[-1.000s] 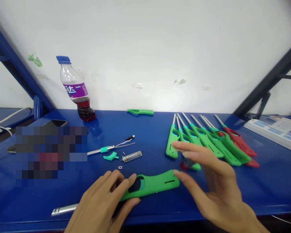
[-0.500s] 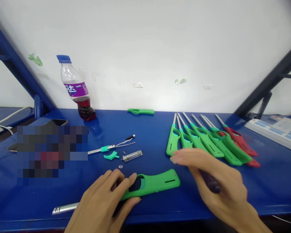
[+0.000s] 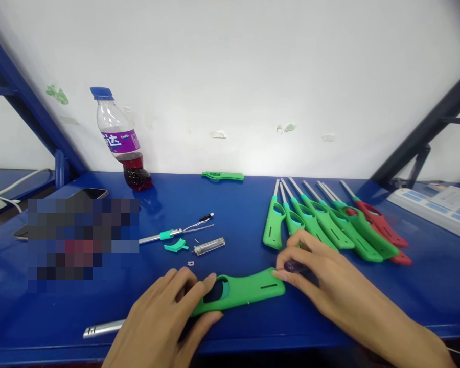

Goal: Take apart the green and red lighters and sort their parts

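Note:
A green gas lighter (image 3: 249,291) lies across the front of the table, its metal tube (image 3: 101,328) pointing left. My left hand (image 3: 163,312) is closed around its trigger end and pins it down. The fingers of my right hand (image 3: 310,271) pinch together at the lighter's right end, touching it. Inside that hand shows a dark purple tool handle (image 3: 296,266); its working tip is hidden. Behind the lighter lie loose parts: a clear fuel tank (image 3: 209,246), a turquoise trigger (image 3: 176,246), a tiny pale piece (image 3: 190,263) and a metal tube with wires (image 3: 170,234).
Several green lighters (image 3: 274,230) lie in a row at the right, with red lighters (image 3: 381,225) at their end. A green shell half (image 3: 223,176) rests by the wall. Back left stands a drink bottle (image 3: 122,140); a phone (image 3: 90,193) lies nearby, beside a blurred-out patch.
My right hand has moved left and turned, bringing its fingertips from above the table onto the lighter's right end. My left hand and the lighter have stayed put.

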A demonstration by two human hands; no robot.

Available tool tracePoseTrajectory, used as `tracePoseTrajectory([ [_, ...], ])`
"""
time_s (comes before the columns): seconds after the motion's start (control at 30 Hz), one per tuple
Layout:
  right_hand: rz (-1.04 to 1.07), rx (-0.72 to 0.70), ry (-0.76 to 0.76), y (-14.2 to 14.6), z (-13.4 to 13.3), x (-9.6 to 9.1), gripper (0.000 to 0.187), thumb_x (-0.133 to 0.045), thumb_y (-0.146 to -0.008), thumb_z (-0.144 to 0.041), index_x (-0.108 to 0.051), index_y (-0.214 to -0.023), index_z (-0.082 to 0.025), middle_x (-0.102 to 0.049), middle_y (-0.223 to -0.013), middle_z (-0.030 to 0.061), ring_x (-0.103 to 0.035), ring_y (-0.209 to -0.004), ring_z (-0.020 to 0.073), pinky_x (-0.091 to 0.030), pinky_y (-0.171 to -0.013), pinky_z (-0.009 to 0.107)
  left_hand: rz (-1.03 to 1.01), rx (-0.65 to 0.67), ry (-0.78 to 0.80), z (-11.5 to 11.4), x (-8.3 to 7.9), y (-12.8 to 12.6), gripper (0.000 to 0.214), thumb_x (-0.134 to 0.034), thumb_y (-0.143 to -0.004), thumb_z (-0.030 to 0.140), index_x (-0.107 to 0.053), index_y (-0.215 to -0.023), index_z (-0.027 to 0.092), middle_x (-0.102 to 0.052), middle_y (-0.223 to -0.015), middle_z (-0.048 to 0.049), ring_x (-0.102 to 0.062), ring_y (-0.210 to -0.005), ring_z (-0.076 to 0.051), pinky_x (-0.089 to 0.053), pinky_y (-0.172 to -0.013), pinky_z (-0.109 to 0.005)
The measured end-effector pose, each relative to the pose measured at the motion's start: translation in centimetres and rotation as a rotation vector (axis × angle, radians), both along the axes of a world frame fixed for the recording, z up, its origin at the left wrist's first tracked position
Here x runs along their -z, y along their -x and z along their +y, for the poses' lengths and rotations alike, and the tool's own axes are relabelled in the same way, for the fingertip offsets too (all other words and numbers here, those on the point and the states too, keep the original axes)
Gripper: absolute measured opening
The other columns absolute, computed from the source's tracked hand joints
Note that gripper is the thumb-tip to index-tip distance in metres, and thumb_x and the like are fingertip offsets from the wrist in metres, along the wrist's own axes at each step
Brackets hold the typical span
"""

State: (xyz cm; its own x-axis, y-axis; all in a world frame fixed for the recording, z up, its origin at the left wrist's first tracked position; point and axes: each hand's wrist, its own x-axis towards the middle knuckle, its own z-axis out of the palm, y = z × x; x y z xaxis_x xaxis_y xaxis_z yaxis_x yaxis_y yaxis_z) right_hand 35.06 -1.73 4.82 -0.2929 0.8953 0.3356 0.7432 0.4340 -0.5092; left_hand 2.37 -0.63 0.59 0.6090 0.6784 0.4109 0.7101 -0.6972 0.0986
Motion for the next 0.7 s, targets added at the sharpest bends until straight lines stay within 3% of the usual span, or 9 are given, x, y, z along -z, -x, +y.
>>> tracePoseTrajectory([
  [0.17,-0.054,0.0,0.068,0.1,-0.1,-0.3,0.019,-0.056,-0.112,-0.028,-0.068,-0.098,-0.026,-0.063,-0.104,0.0043,-0.071,-0.083,0.0207,-0.054,-0.072,0.034,-0.003,0.012,-0.006,0.0,-0.1,0.1,0.044,-0.06,-0.111,0.045,-0.056,-0.153,0.033,-0.074,-0.114,-0.0016,-0.079,-0.101,-0.023,-0.069,-0.083,-0.036],
  [0.33,-0.116,0.017,0.18,0.2,-0.3,-0.7,0.016,-0.052,-0.115,-0.031,-0.067,-0.11,-0.028,-0.061,-0.115,0.0041,-0.072,-0.097,0.0204,-0.056,-0.087,0.036,0.023,0.004,-0.018,0.0,0.1,0.1,0.044,-0.06,-0.111,0.046,-0.056,-0.153,0.033,-0.074,-0.116,-0.0018,-0.079,-0.105,-0.025,-0.07,-0.085,-0.039],
  [0.7,-0.136,-0.047,0.135,0.4,0.2,-1.0,0.021,-0.045,-0.113,-0.02,-0.061,-0.101,-0.025,-0.061,-0.106,0.0036,-0.071,-0.085,0.0183,-0.055,-0.076,0.034,0.003,0.006,-0.01,0.1,0.1,-0.1,0.045,-0.059,-0.111,0.046,-0.055,-0.153,0.032,-0.073,-0.114,-0.0022,-0.079,-0.104,-0.025,-0.07,-0.083,-0.039],
])
